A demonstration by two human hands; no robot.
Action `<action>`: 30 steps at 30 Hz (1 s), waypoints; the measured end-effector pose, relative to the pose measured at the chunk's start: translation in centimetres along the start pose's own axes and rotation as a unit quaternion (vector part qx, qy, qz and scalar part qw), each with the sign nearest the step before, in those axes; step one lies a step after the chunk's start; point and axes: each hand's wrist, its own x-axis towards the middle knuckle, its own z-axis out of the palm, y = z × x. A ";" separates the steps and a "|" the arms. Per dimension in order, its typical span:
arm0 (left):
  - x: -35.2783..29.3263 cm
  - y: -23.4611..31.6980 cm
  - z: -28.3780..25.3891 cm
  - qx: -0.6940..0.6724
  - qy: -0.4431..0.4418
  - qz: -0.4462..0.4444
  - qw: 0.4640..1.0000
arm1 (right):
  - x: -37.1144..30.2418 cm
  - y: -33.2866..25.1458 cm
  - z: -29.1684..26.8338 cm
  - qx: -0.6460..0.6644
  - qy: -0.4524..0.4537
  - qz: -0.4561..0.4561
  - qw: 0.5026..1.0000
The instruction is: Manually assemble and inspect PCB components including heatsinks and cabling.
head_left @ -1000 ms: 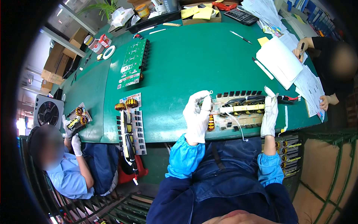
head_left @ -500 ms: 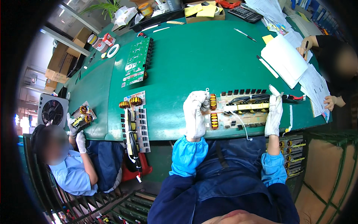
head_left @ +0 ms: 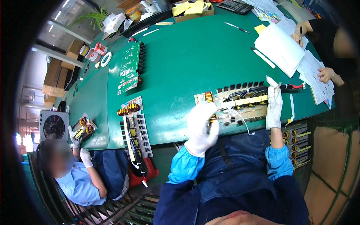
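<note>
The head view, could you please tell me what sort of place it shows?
Probably an electronics assembly workshop: a circuit board with coils on a green workbench, and more boards lower down.

On the table (head_left: 172, 63), a circuit board (head_left: 243, 101) lies before the person, its left end behind or under the left hand (head_left: 202, 129), hard to tell which, its right end at the right hand (head_left: 274, 105). Left of it, a second board (head_left: 140, 127) juts past the near edge, a third board (head_left: 128, 67) behind that; a paper stack (head_left: 279, 48) lies rear right.
</note>
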 end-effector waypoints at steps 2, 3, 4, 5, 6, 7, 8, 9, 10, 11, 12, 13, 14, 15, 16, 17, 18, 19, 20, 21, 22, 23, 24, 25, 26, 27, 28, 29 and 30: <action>0.0 1.5 0.6 0.089 -0.061 0.034 0.994 | 0.2 -0.2 0.0 -0.037 0.014 0.007 0.999; -0.1 2.1 1.2 0.125 -0.074 0.059 0.988 | 0.2 -0.6 -0.1 -0.027 0.004 0.017 0.999; -0.6 2.0 2.2 0.156 -0.056 0.105 0.981 | 0.3 -0.7 -0.1 -0.017 -0.008 0.026 0.999; -1.3 2.0 2.8 0.168 -0.083 0.140 0.972 | 0.3 -0.5 0.2 -0.020 0.009 0.032 0.999; -1.6 2.2 3.3 0.178 -0.109 0.177 0.962 | 0.2 -1.4 0.3 0.008 -0.010 0.017 1.000; -2.1 2.2 4.0 0.181 -0.151 0.203 0.950 | 0.1 -1.3 0.2 0.009 -0.014 0.015 1.000; -2.5 2.2 4.9 0.182 -0.176 0.226 0.941 | 0.1 -1.1 0.2 0.010 -0.018 0.014 1.000; -2.3 2.4 5.3 0.196 -0.218 0.247 0.924 | 0.4 -0.7 0.4 -0.011 0.008 0.019 1.000; -2.0 2.6 5.6 0.211 -0.259 0.267 0.904 | 0.3 -0.5 0.0 -0.011 0.015 0.020 1.000; -2.1 2.7 6.1 0.208 -0.261 0.273 0.902 | 0.2 -0.4 -0.2 -0.003 0.005 0.028 1.000; -2.2 2.6 6.4 0.218 -0.268 0.292 0.892 | 0.0 -0.8 -0.1 0.007 -0.007 0.035 0.999; -2.4 2.6 6.7 0.228 -0.274 0.310 0.881 | 0.0 -0.6 0.0 0.006 -0.004 0.054 0.999; -2.6 2.6 7.2 0.227 -0.277 0.313 0.880 | -0.1 -0.7 0.1 0.008 0.000 0.056 0.998; -2.6 2.6 7.8 0.207 -0.266 0.303 0.892 | -0.1 -0.9 0.1 0.017 -0.003 0.043 0.999; -2.7 2.6 8.4 0.186 -0.255 0.291 0.903 | -0.1 -0.9 0.0 0.027 -0.005 0.031 0.999; -2.8 2.7 9.0 0.181 -0.232 0.286 0.912 | 0.2 0.7 -0.1 0.042 -0.003 0.052 0.998; -2.4 2.7 9.0 0.181 -0.233 0.288 0.911 | 0.2 0.4 -0.2 0.043 -0.001 0.053 0.998; -2.1 2.8 8.9 0.187 -0.253 0.297 0.902 | 0.2 0.0 -0.2 0.038 -0.008 0.039 0.998; -1.8 2.8 8.8 0.192 -0.273 0.306 0.892 | 0.1 -0.3 -0.2 0.032 -0.015 0.026 0.999; -1.6 2.7 8.9 0.192 -0.275 0.308 0.890 | 0.2 0.0 -0.1 0.044 -0.008 0.020 0.999; -1.4 2.6 8.9 0.183 -0.271 0.311 0.892 | 0.4 0.1 -0.2 0.045 -0.006 0.020 0.999; -1.2 2.6 9.0 0.174 -0.266 0.315 0.894 | 0.6 0.2 -0.3 0.044 -0.021 0.020 0.999; -1.3 2.7 9.0 0.173 -0.268 0.317 0.893 | 0.5 0.2 -0.4 0.043 -0.035 0.021 0.998; -1.4 2.7 9.0 0.178 -0.268 0.308 0.895 | 0.5 0.0 -0.4 0.043 -0.037 0.023 0.998; -1.6 2.7 9.0 0.183 -0.269 0.299 0.897 | 0.5 0.2 -0.4 0.044 -0.034 0.024 0.998; -1.8 2.7 9.0 0.183 -0.270 0.301 0.896 | 0.4 0.6 -0.4 0.027 -0.022 0.032 0.999; -2.0 2.7 9.0 0.181 -0.263 0.302 0.898 | 0.4 1.0 -0.4 0.010 -0.009 0.041 0.999; -2.1 2.6 9.0 0.179 -0.255 0.303 0.901 | 0.5 1.3 -0.5 0.011 -0.007 0.041 0.999; -2.1 2.6 8.9 0.179 -0.257 0.304 0.900 | 0.5 1.5 -0.6 0.013 -0.020 0.051 0.998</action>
